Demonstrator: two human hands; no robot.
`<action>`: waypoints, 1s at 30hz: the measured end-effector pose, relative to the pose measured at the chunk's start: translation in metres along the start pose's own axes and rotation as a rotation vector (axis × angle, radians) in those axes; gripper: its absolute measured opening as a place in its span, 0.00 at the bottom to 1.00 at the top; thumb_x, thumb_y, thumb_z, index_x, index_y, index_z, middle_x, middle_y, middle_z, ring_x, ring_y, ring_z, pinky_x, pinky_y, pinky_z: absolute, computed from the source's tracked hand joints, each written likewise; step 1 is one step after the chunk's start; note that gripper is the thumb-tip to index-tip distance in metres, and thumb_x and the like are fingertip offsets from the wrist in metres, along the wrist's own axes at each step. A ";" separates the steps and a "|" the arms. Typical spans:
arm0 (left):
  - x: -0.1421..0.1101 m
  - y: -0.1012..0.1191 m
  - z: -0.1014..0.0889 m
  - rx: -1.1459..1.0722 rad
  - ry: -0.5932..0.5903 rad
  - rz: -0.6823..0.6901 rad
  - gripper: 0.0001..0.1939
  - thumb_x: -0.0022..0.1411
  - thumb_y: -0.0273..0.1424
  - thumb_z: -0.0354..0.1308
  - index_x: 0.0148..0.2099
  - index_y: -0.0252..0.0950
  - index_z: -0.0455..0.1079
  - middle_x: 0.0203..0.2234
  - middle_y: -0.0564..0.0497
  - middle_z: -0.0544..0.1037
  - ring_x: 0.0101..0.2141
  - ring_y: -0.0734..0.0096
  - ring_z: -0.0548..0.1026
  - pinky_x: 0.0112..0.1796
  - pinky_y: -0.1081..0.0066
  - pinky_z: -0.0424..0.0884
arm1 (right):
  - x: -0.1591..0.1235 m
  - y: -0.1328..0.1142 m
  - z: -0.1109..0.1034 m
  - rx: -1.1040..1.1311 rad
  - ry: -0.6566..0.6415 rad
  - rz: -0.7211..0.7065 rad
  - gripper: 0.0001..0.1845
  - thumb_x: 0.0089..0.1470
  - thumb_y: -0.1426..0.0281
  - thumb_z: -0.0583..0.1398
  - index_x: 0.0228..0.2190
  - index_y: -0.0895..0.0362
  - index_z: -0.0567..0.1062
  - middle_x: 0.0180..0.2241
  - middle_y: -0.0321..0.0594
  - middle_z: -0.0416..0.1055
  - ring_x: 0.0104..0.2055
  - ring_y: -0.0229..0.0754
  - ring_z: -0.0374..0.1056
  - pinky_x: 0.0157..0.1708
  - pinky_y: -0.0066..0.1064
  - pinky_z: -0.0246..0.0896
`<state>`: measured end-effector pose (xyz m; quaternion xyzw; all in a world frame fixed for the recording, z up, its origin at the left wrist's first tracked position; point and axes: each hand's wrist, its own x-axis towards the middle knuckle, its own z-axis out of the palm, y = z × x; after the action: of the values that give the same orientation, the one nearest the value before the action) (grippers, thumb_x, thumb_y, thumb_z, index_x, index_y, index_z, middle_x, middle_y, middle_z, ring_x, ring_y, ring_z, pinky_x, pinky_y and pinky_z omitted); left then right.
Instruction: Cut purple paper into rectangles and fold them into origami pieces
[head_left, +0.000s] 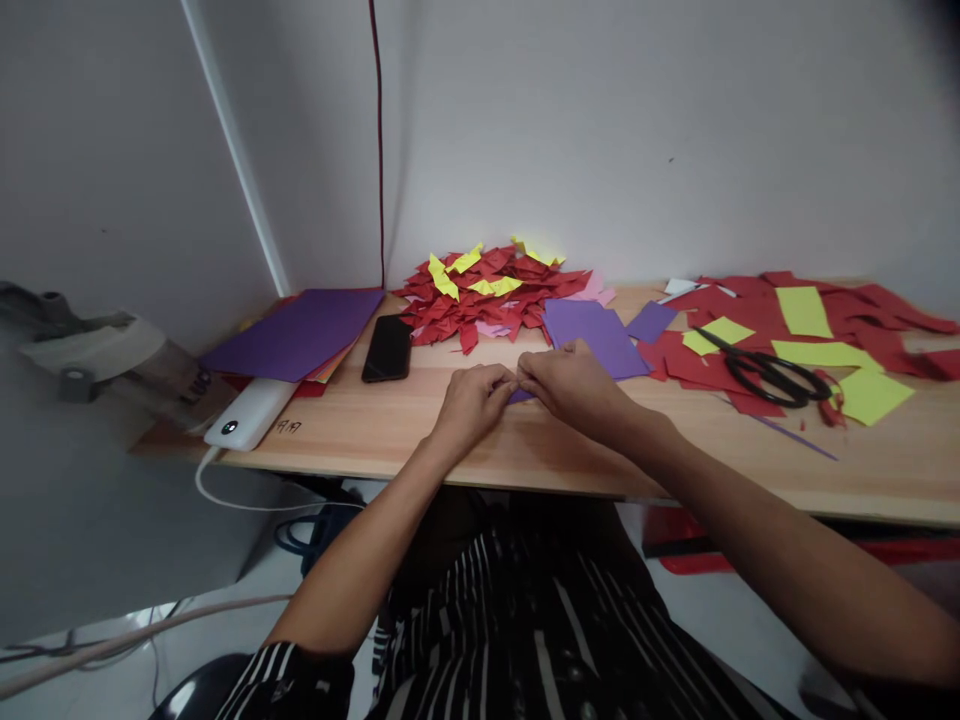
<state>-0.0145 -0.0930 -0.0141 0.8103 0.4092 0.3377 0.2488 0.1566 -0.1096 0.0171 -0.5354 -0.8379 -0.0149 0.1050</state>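
Note:
Between my two hands, close to the middle of the table, is a small piece of purple paper, mostly covered by my fingers. My left hand pinches it from the left, thumb and fingertips together. From the right, my right hand pinches it too, and the fingertips of both hands meet. Just behind my right hand lies a stack of purple paper sheets. A heap of folded red paper pieces, with a few yellow ones on top, sits further back against the wall.
To the left are a black phone, large purple sheets and a white power bank with a cable. At the right, black-handled scissors lie among red paper scraps and yellow paper. The table's front edge is near my body.

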 end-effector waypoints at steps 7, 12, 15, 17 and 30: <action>0.004 -0.012 0.002 -0.449 0.096 -0.205 0.09 0.56 0.35 0.60 0.32 0.33 0.75 0.23 0.53 0.75 0.25 0.74 0.69 0.28 0.74 0.61 | 0.010 0.025 -0.009 0.667 0.192 0.077 0.13 0.59 0.63 0.55 0.39 0.57 0.74 0.35 0.41 0.77 0.35 0.41 0.69 0.35 0.30 0.58; 0.007 -0.008 0.002 -0.747 0.106 -0.308 0.12 0.51 0.37 0.65 0.31 0.31 0.73 0.21 0.53 0.74 0.22 0.77 0.68 0.25 0.76 0.60 | 0.010 0.026 0.004 0.971 0.163 0.280 0.25 0.53 0.47 0.57 0.30 0.57 0.71 0.25 0.40 0.73 0.27 0.39 0.66 0.27 0.29 0.58; 0.007 -0.003 0.001 -0.790 0.109 -0.312 0.12 0.50 0.36 0.65 0.31 0.31 0.72 0.22 0.52 0.75 0.22 0.78 0.69 0.25 0.76 0.62 | 0.007 0.011 0.011 1.008 0.001 0.254 0.27 0.47 0.45 0.60 0.19 0.56 0.66 0.16 0.34 0.64 0.19 0.35 0.58 0.22 0.28 0.53; 0.006 -0.001 0.001 -0.804 0.091 -0.327 0.12 0.50 0.36 0.65 0.31 0.32 0.71 0.20 0.53 0.74 0.20 0.78 0.69 0.23 0.77 0.62 | 0.006 0.003 0.014 1.038 -0.010 0.234 0.28 0.46 0.45 0.62 0.16 0.55 0.64 0.13 0.31 0.60 0.18 0.33 0.55 0.21 0.28 0.50; 0.001 0.003 -0.001 -0.959 -0.073 -0.381 0.13 0.49 0.31 0.66 0.36 0.31 0.69 0.24 0.51 0.79 0.23 0.75 0.76 0.29 0.74 0.70 | 0.005 0.012 0.025 1.082 0.080 0.274 0.32 0.51 0.43 0.57 0.14 0.56 0.65 0.12 0.33 0.59 0.15 0.32 0.53 0.18 0.27 0.47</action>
<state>-0.0131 -0.0932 -0.0115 0.5276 0.3399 0.4073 0.6635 0.1610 -0.0967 -0.0077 -0.5083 -0.6442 0.4108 0.3973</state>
